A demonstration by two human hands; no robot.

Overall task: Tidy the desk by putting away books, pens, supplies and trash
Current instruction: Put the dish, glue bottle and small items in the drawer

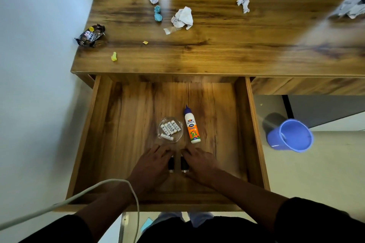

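Room: we are looking down at a wooden bench (217,45) set against a pale wall, with a light floor beside it.
Drawer: the drawer (118,124) is standing pulled out below the left part of the bench.
Left hand: our left hand (152,165) is lying knuckles-up over a small dark object (171,163); the fingers are lying fairly flat and whether they are gripping it we cannot tell.
Right hand: our right hand (199,163) is covering a second dark object (184,164) in the same way; its hold is also hidden.
Stored supplies: a glue bottle (192,126) is lying flat in the drawer, just beside a clear dish of small white tubes (170,129).
Trash remaining: a white crumpled paper (182,18), a teal wad (158,13), a snack wrapper (90,35), a yellow scrap (114,56) and two smaller paper balls are lying on the bench.
Bin: a blue bucket (290,136) is sitting tilted on the floor to the right, well apart from the trash.
Risk 1: we are judging that a forward push could be knocking the dish or rolling the bottle, since both are lying near the fingertips.
Risk 2: a white cable (110,183) is looping over the left wrist and could be snagging on the drawer front.
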